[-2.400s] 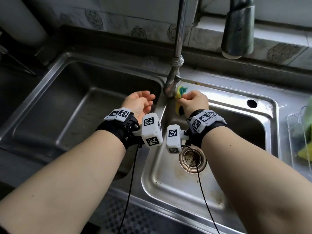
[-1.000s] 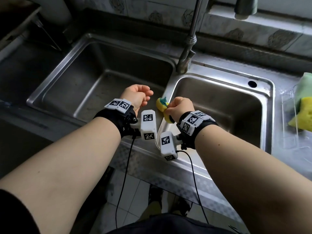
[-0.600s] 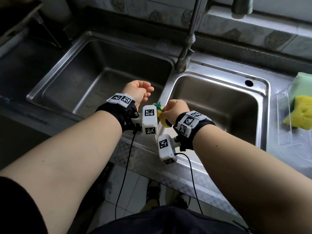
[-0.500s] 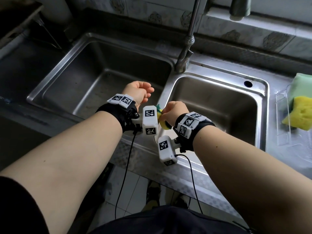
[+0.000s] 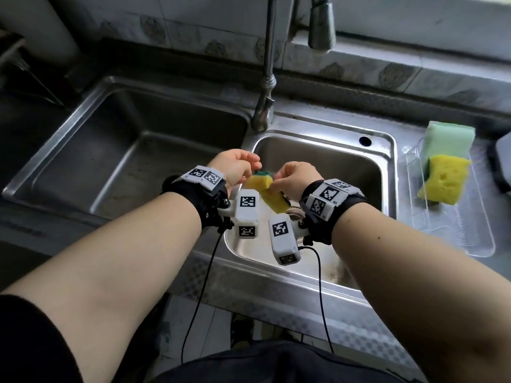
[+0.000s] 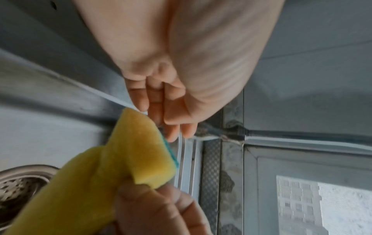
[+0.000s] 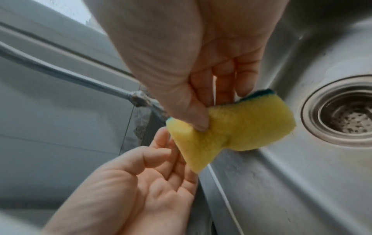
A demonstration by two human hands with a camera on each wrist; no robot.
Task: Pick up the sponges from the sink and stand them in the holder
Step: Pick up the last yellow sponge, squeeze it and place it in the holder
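Holder (image 5: 482, 239): two sponges (image 5: 445, 183). Right hand (image 5: 297, 176) pinches yellow sponge (image 5: 266, 193) over sink (image 5: 387, 172).

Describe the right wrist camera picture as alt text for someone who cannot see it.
The right hand pinches a yellow sponge with a green scrubbing layer between thumb and fingers, above a steel sink. The left hand lies open, palm up, just below the sponge. The sink's drain strainer shows at the right.

The only marks I can see are the black-and-white square codes on my left wristband (image 5: 206, 176), my right wristband (image 5: 329, 196) and the white camera blocks (image 5: 247, 212) under them. Tiny print beside them is too small to read.
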